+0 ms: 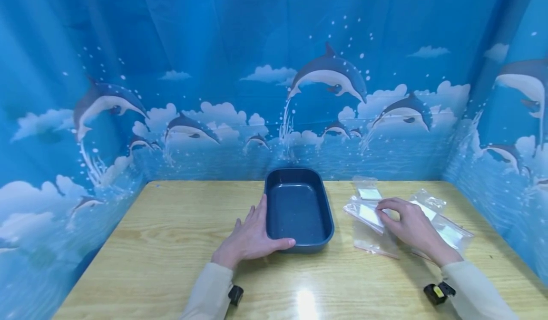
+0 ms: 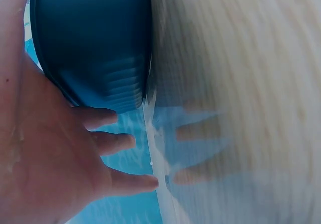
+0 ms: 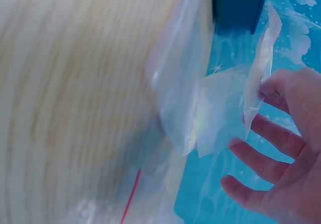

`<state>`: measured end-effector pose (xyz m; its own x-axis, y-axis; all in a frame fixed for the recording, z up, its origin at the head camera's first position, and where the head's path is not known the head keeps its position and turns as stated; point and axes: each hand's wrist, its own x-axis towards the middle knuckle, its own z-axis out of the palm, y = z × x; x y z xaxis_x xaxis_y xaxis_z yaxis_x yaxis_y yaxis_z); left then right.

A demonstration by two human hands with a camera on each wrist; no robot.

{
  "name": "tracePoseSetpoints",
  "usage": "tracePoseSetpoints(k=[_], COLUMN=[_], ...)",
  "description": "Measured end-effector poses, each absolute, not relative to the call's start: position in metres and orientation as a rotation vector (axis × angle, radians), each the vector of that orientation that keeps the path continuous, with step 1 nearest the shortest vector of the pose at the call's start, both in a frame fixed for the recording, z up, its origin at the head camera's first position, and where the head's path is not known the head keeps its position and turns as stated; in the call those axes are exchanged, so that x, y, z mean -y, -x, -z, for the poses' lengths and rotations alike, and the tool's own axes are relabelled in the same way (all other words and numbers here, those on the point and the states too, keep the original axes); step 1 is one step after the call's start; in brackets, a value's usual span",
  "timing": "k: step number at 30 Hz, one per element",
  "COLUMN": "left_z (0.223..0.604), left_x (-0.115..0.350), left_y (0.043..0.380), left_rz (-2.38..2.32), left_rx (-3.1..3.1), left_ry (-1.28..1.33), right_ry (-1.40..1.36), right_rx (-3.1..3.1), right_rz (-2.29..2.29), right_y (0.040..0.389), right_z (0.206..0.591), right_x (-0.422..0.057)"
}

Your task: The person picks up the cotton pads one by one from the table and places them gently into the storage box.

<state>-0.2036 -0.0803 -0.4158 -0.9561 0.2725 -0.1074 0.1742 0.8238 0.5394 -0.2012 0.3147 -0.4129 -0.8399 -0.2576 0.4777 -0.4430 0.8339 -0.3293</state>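
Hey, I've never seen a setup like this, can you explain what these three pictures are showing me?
There's no machine here, just a person's two bare hands. The wide picture comes from a camera worn on the head, looking forward and down. The other two come from cameras on the left and right wrists, so things look tilted. On the wooden table sits a dark blue tray. To its right lie several clear plastic bags. The left hand rests against the tray's left side, thumb at the near edge. The right hand pinches one small bag. Behind hangs a blue dolphin backdrop.
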Motion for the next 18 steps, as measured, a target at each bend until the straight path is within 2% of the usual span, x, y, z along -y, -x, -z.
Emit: tracePoseSetpoints(k=[18], left_z=[0.416], left_x=[0.078], left_y=[0.205], left_rz=[-0.767], left_rx=[-2.839], left_ry=[-0.343], right_ry=[-0.625], right_rx=[2.495], right_rz=[-0.596], right_y=[0.197], right_z=[0.393], right_x=[-0.29])
